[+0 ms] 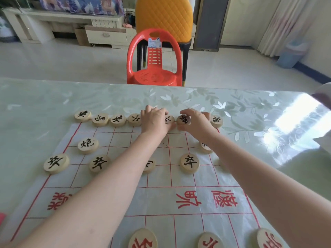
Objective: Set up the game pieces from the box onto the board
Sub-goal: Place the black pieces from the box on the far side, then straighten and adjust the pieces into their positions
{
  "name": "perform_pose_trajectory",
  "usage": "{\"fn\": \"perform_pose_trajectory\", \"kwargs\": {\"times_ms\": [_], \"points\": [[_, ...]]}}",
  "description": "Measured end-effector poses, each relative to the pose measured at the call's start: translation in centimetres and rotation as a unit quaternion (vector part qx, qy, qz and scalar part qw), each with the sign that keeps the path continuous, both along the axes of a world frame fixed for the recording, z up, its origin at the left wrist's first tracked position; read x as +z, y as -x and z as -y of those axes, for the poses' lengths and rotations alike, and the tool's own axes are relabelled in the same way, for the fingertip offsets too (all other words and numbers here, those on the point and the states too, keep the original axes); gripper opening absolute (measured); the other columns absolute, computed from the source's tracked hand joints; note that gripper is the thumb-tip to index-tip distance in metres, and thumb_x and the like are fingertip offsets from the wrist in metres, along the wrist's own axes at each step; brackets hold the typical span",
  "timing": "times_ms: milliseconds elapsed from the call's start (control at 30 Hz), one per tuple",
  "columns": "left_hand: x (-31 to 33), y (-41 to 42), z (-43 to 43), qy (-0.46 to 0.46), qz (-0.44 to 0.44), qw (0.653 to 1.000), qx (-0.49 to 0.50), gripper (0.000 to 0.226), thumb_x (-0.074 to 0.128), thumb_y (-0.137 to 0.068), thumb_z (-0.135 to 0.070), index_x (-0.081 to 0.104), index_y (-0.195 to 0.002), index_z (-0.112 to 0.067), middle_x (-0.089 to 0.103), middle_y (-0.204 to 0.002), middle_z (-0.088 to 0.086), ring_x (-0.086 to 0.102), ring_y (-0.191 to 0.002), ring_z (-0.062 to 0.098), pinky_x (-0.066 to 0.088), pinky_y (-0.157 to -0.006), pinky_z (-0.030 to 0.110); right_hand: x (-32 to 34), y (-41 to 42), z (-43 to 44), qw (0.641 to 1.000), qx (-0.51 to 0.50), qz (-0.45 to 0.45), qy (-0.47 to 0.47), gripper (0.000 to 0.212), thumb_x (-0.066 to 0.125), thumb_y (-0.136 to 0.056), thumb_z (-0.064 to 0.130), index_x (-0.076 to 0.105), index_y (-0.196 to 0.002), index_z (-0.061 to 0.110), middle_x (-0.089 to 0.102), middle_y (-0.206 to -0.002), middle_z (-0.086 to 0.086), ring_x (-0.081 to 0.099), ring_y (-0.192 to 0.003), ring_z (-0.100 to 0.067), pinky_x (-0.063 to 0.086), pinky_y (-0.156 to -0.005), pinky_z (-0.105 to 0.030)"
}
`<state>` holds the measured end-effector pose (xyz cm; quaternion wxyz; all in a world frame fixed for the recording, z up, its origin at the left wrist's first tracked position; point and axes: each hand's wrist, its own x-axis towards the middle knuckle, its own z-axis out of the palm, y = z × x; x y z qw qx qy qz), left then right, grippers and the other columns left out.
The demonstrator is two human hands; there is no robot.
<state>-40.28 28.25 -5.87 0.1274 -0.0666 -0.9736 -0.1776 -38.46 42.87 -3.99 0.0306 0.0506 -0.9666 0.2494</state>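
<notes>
Two bare hands reach to the far edge of the white plastic board with red grid lines, spread flat on the pale green floral-covered table. We see the right hand pinching a round pale wooden disc with a black character between thumb and fingers, right in the back row, just beside a neighbouring black-lettered disc. The left hand lies over the middle of that row, fingers curled down out of sight, so we cannot tell whether it grips anything. Four more black-lettered discs line up to its left, and a corner disc sits at the right end. Red-lettered discs rest along the near edge. A red plastic chair stands beyond the table.
</notes>
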Motion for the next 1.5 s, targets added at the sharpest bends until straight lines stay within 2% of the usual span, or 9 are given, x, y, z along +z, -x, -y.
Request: {"fn": "perform_pose_trajectory", "kwargs": {"times_ms": [233, 400, 600, 767, 900, 1000, 1133, 1267, 1500], "points": [[1.7, -2.6, 1.1, -0.049, -0.019, 0.999, 0.012, 0.059, 0.063, -0.077, -0.053, 0.051, -0.127, -0.024, 0.054, -0.126, 0.0, 0.034, -0.121, 0.025, 0.026, -0.093, 0.034, 1.6, -2.7, -0.1, 0.997, -0.027, -0.043, 0.05, 0.045, 0.064, -0.083, 0.032, 0.052, -0.126, 0.025, 0.052, -0.135, 0.005, 0.039, -0.129, -0.013, 0.015, -0.105, -0.028], [5.5, -9.6, 4.5, -0.146, 0.007, 0.989, -0.012, 0.033, 0.062, -0.083, -0.036, 0.063, -0.114, -0.025, 0.062, -0.117, -0.007, 0.042, -0.115, 0.019, 0.028, -0.089, 0.029, 3.4, -9.8, 1.2, 0.993, 0.001, 0.003, 0.115, 0.04, 0.064, -0.084, 0.023, 0.055, -0.123, 0.028, 0.054, -0.133, 0.008, 0.045, -0.126, -0.012, 0.026, -0.112, -0.041], [8.3, -23.4, 10.1, -0.226, 0.06, 0.972, -0.027, 0.021, 0.063, -0.084, -0.024, 0.064, -0.101, -0.037, 0.053, -0.101, -0.031, 0.044, -0.103, -0.008, 0.029, -0.092, 0.008, 3.8, -21.4, 5.5, 0.979, 0.059, 0.062, 0.185, 0.03, 0.061, -0.087, 0.025, 0.055, -0.113, 0.04, 0.055, -0.119, 0.025, 0.045, -0.119, 0.002, 0.032, -0.107, -0.023], [7.5, -34.0, 13.9, -0.275, 0.104, 0.955, 0.036, 0.051, 0.072, -0.07, -0.001, 0.069, -0.068, -0.051, 0.062, -0.06, -0.031, 0.056, -0.08, -0.01, 0.037, -0.069, -0.004, 5.1, -29.7, 9.9, 0.965, 0.125, 0.096, 0.211, 0.028, 0.06, -0.085, 0.018, 0.06, -0.108, 0.034, 0.063, -0.107, 0.022, 0.054, -0.104, 0.011, 0.033, -0.092, -0.003], [7.4, -40.8, 15.8, -0.314, 0.126, 0.934, 0.112, 0.074, 0.072, -0.072, -0.003, 0.051, -0.07, -0.075, 0.066, -0.073, -0.016, 0.062, -0.067, 0.001, 0.042, -0.067, 0.007, 6.3, -35.1, 12.5, 0.957, 0.144, 0.108, 0.226, 0.026, 0.059, -0.086, 0.018, 0.062, -0.109, 0.029, 0.065, -0.105, 0.02, 0.054, -0.098, 0.015, 0.034, -0.086, 0.001], [7.9, -45.1, 17.3, -0.307, 0.099, 0.941, 0.108, 0.056, 0.073, -0.071, -0.004, 0.065, -0.07, -0.059, 0.062, -0.058, -0.023, 0.057, -0.061, 0.0, 0.04, -0.057, 0.004, 6.5, -38.8, 13.8, 0.959, 0.137, 0.112, 0.22, 0.026, 0.056, -0.089, 0.02, 0.06, -0.111, 0.033, 0.063, -0.107, 0.023, 0.05, -0.099, 0.018, 0.033, -0.085, 0.002], [8.2, -48.8, 18.0, -0.326, 0.1, 0.932, 0.118, 0.032, 0.067, -0.08, -0.008, 0.071, -0.08, -0.04, 0.062, -0.078, -0.037, 0.055, -0.081, -0.013, 0.036, -0.069, -0.004, 6.1, -42.8, 14.5, 0.965, 0.112, 0.113, 0.21, 0.026, 0.054, -0.089, 0.021, 0.058, -0.107, 0.04, 0.062, -0.106, 0.027, 0.051, -0.101, 0.016, 0.035, -0.087, -0.002], [7.5, -50.7, 18.9, -0.332, 0.081, 0.929, 0.141, 0.034, 0.06, -0.082, -0.002, 0.067, -0.087, -0.035, 0.064, -0.096, -0.016, 0.055, -0.092, 0.008, 0.038, -0.078, 0.013, 5.3, -45.4, 14.6, 0.967, 0.099, 0.105, 0.211, 0.024, 0.053, -0.091, 0.019, 0.06, -0.108, 0.034, 0.061, -0.106, 0.024, 0.05, -0.101, 0.016, 0.035, -0.084, 0.001], [5.8, -51.2, 20.0, -0.306, 0.026, 0.936, 0.169, 0.032, 0.058, -0.081, 0.005, 0.066, -0.101, -0.019, 0.065, -0.104, -0.006, 0.055, -0.106, 0.016, 0.042, -0.094, 0.028, 3.6, -47.2, 15.3, 0.969, 0.073, 0.073, 0.222, 0.028, 0.055, -0.089, 0.01, 0.06, -0.11, 0.028, 0.059, -0.109, 0.014, 0.049, -0.108, 0.003, 0.033, -0.082, 0.003]]}}
